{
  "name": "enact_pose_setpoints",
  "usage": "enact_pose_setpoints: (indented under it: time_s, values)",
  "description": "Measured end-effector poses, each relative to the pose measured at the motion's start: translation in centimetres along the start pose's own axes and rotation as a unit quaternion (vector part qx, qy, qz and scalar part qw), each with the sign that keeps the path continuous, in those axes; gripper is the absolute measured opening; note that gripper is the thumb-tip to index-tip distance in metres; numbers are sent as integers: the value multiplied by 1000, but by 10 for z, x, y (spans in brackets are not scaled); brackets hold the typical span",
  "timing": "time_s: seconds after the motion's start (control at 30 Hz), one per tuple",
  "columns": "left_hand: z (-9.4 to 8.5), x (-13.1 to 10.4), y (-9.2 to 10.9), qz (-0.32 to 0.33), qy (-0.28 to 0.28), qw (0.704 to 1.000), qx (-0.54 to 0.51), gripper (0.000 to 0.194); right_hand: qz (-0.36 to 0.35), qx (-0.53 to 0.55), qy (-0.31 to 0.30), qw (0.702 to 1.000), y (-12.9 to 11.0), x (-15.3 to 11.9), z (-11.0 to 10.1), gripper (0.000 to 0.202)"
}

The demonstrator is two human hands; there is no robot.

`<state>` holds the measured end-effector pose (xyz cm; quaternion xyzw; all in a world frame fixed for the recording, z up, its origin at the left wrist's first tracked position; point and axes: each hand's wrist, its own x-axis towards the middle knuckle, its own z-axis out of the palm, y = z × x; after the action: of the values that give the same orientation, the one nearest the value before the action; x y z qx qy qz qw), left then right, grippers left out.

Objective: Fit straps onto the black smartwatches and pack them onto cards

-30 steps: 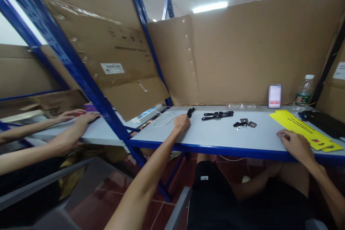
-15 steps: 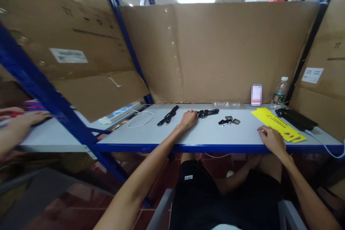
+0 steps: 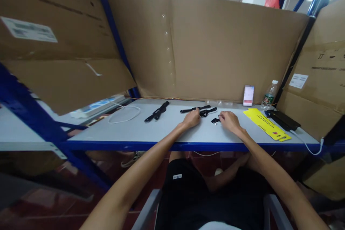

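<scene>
Brown cardboard [image 3: 229,50] is walling in a smooth grey tabletop [image 3: 172,131]. Mid-frame, the left hand [image 3: 192,118] is holding a glossy black tool [image 3: 207,113], fingers curled around one side. Farther right, the right hand [image 3: 230,122] is bunching its fingertips over small, flat dark parts [image 3: 215,120]; I cannot tell whether it is gripping one. Looking rigid, probably light, the tool is likely suiting a hold on its slim, slick handles.

Black tools [image 3: 206,113], black-printed yellow sheets [image 3: 258,119], pale grey tabletop [image 3: 161,132]
</scene>
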<state>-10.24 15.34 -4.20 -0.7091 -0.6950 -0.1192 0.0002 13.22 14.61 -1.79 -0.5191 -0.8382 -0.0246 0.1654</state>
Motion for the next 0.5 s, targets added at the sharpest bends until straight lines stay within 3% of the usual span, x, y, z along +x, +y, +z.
enact_pose_setpoints:
  time_s: [0.1, 0.2, 0.5]
  values:
    - [5, 5, 11, 15, 13, 1000, 19, 38, -35, -16, -59, 998, -24, 42, 8, 39]
    - [10, 5, 17, 20, 33, 999, 30, 39, -31, -14, -115, 993, -35, 71, 18, 36]
    - [11, 5, 18, 30, 22, 999, 37, 43, -6, 45, -238, 970, -31, 120, 31, 21]
